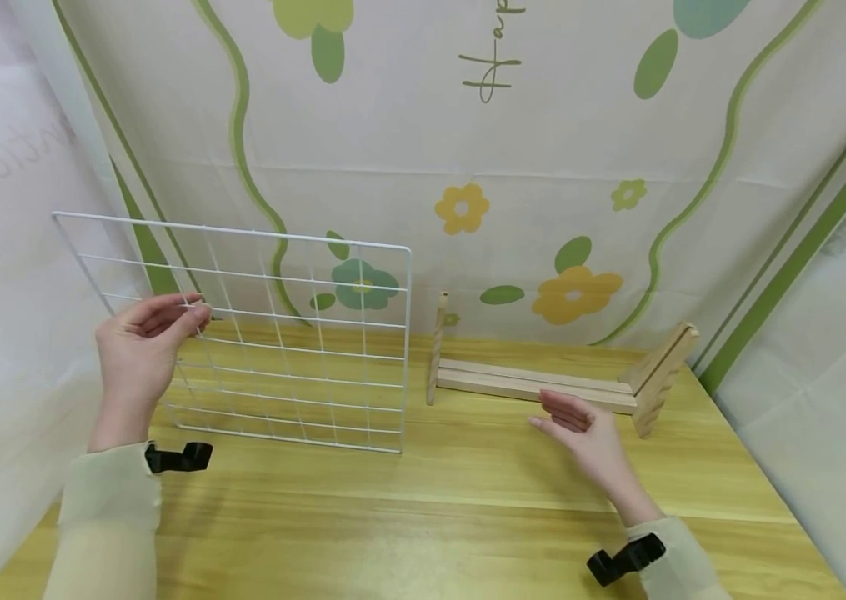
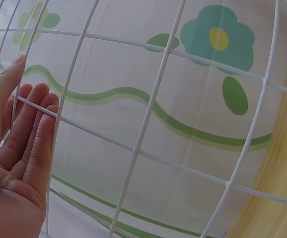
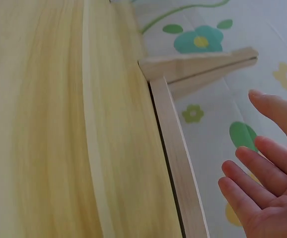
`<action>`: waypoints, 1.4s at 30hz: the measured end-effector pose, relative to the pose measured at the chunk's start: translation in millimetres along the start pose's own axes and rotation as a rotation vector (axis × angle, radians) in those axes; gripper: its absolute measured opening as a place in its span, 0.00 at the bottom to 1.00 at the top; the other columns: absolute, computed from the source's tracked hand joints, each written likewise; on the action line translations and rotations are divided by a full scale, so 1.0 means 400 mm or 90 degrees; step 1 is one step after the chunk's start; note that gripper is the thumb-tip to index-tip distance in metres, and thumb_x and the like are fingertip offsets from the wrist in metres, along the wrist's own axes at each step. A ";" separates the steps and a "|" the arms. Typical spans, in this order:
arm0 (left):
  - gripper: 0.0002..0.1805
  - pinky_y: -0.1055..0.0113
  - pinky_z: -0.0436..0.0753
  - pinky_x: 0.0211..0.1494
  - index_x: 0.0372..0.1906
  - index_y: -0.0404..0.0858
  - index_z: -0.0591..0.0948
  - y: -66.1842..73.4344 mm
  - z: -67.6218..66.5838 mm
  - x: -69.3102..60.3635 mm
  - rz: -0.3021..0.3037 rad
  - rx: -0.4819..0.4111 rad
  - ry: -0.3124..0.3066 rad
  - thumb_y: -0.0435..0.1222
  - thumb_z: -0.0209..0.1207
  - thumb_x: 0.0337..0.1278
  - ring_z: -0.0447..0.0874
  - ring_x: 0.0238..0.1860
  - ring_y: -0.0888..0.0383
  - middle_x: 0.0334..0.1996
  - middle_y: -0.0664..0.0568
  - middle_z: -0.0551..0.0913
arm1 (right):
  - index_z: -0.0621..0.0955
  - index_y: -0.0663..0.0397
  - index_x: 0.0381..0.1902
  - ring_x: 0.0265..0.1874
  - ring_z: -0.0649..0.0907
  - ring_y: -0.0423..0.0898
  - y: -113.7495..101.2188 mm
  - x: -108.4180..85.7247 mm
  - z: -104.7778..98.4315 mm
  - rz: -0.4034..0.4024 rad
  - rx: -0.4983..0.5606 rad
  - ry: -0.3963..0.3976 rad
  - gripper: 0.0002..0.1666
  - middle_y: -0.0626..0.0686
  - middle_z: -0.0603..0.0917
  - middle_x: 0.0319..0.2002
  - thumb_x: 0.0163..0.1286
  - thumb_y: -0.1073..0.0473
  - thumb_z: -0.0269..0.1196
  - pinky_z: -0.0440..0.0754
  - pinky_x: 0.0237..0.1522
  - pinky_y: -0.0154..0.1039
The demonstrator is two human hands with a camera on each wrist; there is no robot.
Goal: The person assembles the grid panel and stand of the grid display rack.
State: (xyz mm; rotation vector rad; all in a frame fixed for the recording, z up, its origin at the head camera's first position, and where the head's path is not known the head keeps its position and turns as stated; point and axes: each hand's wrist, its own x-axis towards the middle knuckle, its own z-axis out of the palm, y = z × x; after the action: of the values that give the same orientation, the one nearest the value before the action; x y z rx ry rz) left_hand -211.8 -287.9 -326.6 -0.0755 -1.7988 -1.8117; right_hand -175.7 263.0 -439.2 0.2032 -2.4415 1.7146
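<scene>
A white wire grid panel (image 1: 280,308) stands upright, slightly tilted, at the left of the table in the head view. My left hand (image 1: 141,350) pinches its wires near the left side, thumb on one face and fingers behind, as the left wrist view of the grid wires (image 2: 153,94) also shows. On the right, a wooden stand (image 1: 535,385) has a long grooved base bar and an upright at each end. My right hand (image 1: 583,433) hovers in front of that bar, fingers relaxed and apart from it; the right wrist view shows the hand (image 3: 272,183) holding nothing.
The wood-grain table (image 1: 423,517) runs under everything. A white curtain with printed flowers (image 1: 543,150) hangs behind it, and pale cloth closes the left and right sides. A black wrist mount (image 1: 178,457) sits on the left sleeve, another mount (image 1: 625,560) on the right.
</scene>
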 end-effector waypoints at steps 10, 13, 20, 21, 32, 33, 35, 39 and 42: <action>0.15 0.76 0.85 0.36 0.46 0.25 0.86 -0.008 0.009 0.000 0.010 -0.012 0.006 0.26 0.73 0.53 0.88 0.30 0.61 0.35 0.52 0.90 | 0.78 0.64 0.65 0.55 0.83 0.39 0.028 -0.038 -0.110 0.012 -0.044 0.074 0.32 0.62 0.81 0.60 0.69 0.55 0.72 0.81 0.50 0.27; 0.14 0.76 0.85 0.36 0.46 0.25 0.86 -0.008 0.007 -0.001 0.010 -0.020 0.003 0.25 0.73 0.53 0.89 0.30 0.61 0.36 0.52 0.90 | 0.77 0.64 0.66 0.54 0.84 0.37 0.031 -0.048 -0.142 0.025 -0.043 0.095 0.32 0.56 0.83 0.60 0.70 0.55 0.71 0.81 0.49 0.26; 0.15 0.76 0.85 0.37 0.45 0.22 0.85 -0.004 0.004 -0.001 0.012 -0.034 -0.010 0.25 0.73 0.53 0.89 0.31 0.60 0.36 0.51 0.90 | 0.78 0.62 0.66 0.49 0.85 0.32 0.024 -0.061 -0.206 0.042 -0.016 0.161 0.31 0.44 0.86 0.55 0.68 0.59 0.73 0.80 0.46 0.22; 0.15 0.76 0.85 0.37 0.46 0.22 0.85 -0.003 0.004 0.000 0.012 -0.035 -0.013 0.25 0.73 0.53 0.89 0.31 0.60 0.36 0.51 0.90 | 0.79 0.61 0.65 0.48 0.85 0.31 0.022 -0.062 -0.214 0.045 -0.009 0.170 0.30 0.43 0.86 0.54 0.67 0.60 0.73 0.80 0.45 0.22; 0.15 0.76 0.85 0.37 0.46 0.22 0.85 0.005 0.007 -0.001 0.009 -0.042 -0.011 0.25 0.73 0.53 0.88 0.31 0.60 0.36 0.50 0.90 | 0.79 0.61 0.65 0.44 0.85 0.28 0.010 -0.073 -0.290 0.067 0.080 0.228 0.31 0.40 0.88 0.49 0.65 0.62 0.74 0.77 0.45 0.17; 0.16 0.76 0.85 0.37 0.46 0.22 0.85 0.005 0.007 -0.001 0.007 -0.049 -0.013 0.25 0.73 0.53 0.89 0.31 0.59 0.36 0.50 0.90 | 0.79 0.58 0.66 0.45 0.84 0.27 0.008 -0.074 -0.299 0.077 0.074 0.235 0.32 0.38 0.87 0.50 0.65 0.61 0.74 0.76 0.45 0.16; 0.16 0.76 0.85 0.37 0.46 0.22 0.85 0.008 0.003 -0.001 0.004 -0.063 -0.021 0.24 0.73 0.53 0.89 0.31 0.59 0.37 0.49 0.90 | 0.79 0.53 0.67 0.46 0.83 0.24 0.004 -0.072 -0.315 0.097 0.061 0.249 0.32 0.36 0.87 0.51 0.66 0.58 0.74 0.75 0.44 0.15; 0.15 0.75 0.85 0.36 0.46 0.22 0.84 0.013 -0.009 -0.005 -0.005 -0.082 -0.043 0.24 0.73 0.53 0.88 0.30 0.58 0.37 0.48 0.90 | 0.77 0.48 0.70 0.48 0.81 0.23 -0.007 -0.059 -0.340 0.113 0.055 0.263 0.35 0.35 0.85 0.54 0.66 0.56 0.74 0.73 0.44 0.15; 0.15 0.75 0.86 0.35 0.45 0.22 0.84 0.017 -0.015 -0.008 -0.007 -0.085 -0.050 0.23 0.72 0.53 0.88 0.29 0.58 0.36 0.48 0.90 | 0.75 0.46 0.72 0.52 0.79 0.24 -0.014 -0.041 -0.352 0.115 0.082 0.263 0.38 0.38 0.82 0.60 0.66 0.55 0.74 0.73 0.47 0.15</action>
State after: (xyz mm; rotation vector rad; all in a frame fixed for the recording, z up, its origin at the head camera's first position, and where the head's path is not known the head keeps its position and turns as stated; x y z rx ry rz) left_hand -204.0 -291.9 -322.6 -0.1916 -1.7310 -1.9603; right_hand -152.2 394.1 -390.2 -0.3361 -2.1022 1.7713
